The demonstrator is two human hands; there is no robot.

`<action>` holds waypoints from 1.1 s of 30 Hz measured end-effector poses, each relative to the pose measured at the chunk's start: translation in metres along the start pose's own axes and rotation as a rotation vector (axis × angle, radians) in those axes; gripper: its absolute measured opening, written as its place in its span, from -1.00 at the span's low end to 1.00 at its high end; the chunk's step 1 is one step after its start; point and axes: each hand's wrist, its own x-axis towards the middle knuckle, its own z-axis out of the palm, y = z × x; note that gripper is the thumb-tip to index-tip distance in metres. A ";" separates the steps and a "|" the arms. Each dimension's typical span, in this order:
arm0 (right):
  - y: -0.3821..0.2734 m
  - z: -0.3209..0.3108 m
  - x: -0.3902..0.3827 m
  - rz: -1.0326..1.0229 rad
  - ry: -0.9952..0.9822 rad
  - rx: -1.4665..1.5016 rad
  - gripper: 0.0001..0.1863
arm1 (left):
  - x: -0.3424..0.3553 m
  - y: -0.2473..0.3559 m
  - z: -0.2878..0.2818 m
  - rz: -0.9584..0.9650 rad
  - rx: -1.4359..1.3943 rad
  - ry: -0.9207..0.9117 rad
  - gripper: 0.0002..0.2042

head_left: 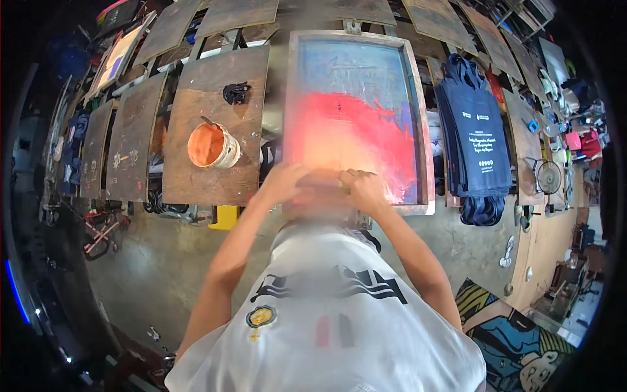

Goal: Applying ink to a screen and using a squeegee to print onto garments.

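A wooden-framed printing screen (421,137) lies in front of me, smeared with red and orange ink (372,130) over blue-grey mesh. Along its near end, my left hand (282,183) and my right hand (363,189) are closed on a squeegee-like bar (326,180), whose middle is blurred by a pale smudge in the picture. To the left, a bucket of orange ink (208,149) with a tool in it stands on a stained board (186,183), beside a crumpled black item (236,93).
A stack of navy tote bags (473,124) lies right of the screen. More stained boards (134,137) line both sides and the back. Below are the concrete floor (157,261), a yellow object (224,217) and a painted panel (516,353) at lower right.
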 end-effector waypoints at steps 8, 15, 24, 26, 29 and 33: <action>-0.010 0.006 -0.001 0.270 0.144 -0.001 -0.62 | 0.070 -0.010 -0.021 0.230 -0.074 -0.163 -0.61; 0.002 -0.004 0.013 -0.032 -0.048 -0.031 -0.59 | -0.025 0.030 0.010 -0.110 -0.060 0.018 -0.66; -0.002 0.005 0.023 0.112 -0.047 -0.048 -0.58 | -0.003 -0.014 0.003 0.088 0.054 0.151 -0.61; 0.005 0.010 0.032 0.206 -0.059 -0.028 -0.57 | 0.039 -0.023 -0.018 0.233 0.050 0.059 -0.56; 0.004 -0.004 0.046 0.323 -0.098 -0.032 -0.56 | 0.070 -0.047 -0.017 0.208 -0.008 -0.107 -0.55; 0.016 -0.008 0.037 0.302 -0.093 -0.001 -0.57 | 0.083 -0.038 -0.018 0.227 0.031 -0.194 -0.56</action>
